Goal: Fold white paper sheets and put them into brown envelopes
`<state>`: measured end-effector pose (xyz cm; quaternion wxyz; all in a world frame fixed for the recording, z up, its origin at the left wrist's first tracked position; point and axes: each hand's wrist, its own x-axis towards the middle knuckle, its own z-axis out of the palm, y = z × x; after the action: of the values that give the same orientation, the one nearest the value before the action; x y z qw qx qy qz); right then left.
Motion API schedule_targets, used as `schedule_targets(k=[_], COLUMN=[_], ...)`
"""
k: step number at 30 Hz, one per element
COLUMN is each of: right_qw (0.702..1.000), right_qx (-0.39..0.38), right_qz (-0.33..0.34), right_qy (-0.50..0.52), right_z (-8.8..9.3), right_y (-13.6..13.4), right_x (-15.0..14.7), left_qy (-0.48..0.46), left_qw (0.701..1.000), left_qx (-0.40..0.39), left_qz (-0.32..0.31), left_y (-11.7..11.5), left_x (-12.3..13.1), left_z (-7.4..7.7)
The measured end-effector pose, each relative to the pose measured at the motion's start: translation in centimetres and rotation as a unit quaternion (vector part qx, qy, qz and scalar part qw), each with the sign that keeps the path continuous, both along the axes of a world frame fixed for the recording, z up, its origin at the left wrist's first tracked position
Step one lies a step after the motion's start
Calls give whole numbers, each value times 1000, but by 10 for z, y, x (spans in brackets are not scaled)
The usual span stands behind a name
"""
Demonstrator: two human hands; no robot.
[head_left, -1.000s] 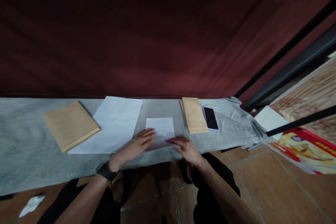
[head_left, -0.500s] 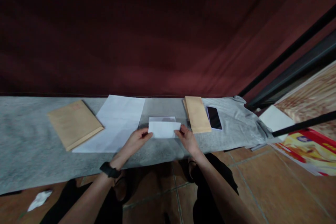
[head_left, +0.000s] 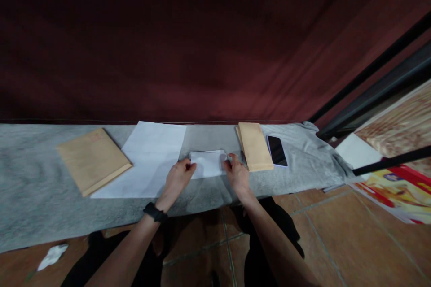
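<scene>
A small white folded sheet of paper (head_left: 208, 164) lies in front of me on the grey cloth, with a second white edge showing just behind it. My left hand (head_left: 179, 177) pinches its left end between thumb and curled fingers. At the right end, my right hand (head_left: 238, 175) has its thumb on the paper and its fingers bent around the edge. Left of my left hand a large white sheet (head_left: 153, 152) lies flat. Close to my right hand is a small stack of brown envelopes (head_left: 256, 148).
A larger brown envelope (head_left: 96, 161) overlaps the big sheet's left side. A phone (head_left: 277, 150) lies right of the envelope stack. The grey cloth (head_left: 30, 188) ends at a near edge above the tiled floor. A printed red and yellow carton (head_left: 400, 188) sits at the right.
The folded paper, held up a little by both hands before, is now lower and lines up more closely with the piece behind it. My right hand's fingers have bent more.
</scene>
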<state>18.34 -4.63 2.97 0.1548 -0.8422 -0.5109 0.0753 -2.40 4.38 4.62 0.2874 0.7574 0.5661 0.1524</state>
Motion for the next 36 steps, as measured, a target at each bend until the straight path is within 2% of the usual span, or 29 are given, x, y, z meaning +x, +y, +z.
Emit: schedule_targets(k=[7, 14, 16, 21, 26, 32, 36], right_qw=[999, 993, 989, 968, 961, 964, 967], right_qx=[-8, 77, 115, 178, 140, 97, 85], right_qz=[8, 24, 52, 176, 238, 241, 230], right_qy=[-34, -83, -83, -23, -12, -52, -64], right_z=[-1, -6, -8, -16, -22, -26, -28], right_y=[3, 2, 2, 0, -2, -4, -4], right_x=[-4, -1, -1, -12, -25, -29, -31], left_qy=[122, 135, 135, 139, 145, 165, 189], left_qw=[991, 988, 988, 987, 987, 985, 981], left_qx=[-55, -71, -73, -78, -65, -37, 14], left_qz=[20, 16, 16, 16, 12, 22, 38], left_y=[2, 5, 7, 8, 5, -3, -11], left_x=[9, 10, 10, 11, 12, 16, 18], left_z=[14, 19, 19, 18, 20, 22, 21])
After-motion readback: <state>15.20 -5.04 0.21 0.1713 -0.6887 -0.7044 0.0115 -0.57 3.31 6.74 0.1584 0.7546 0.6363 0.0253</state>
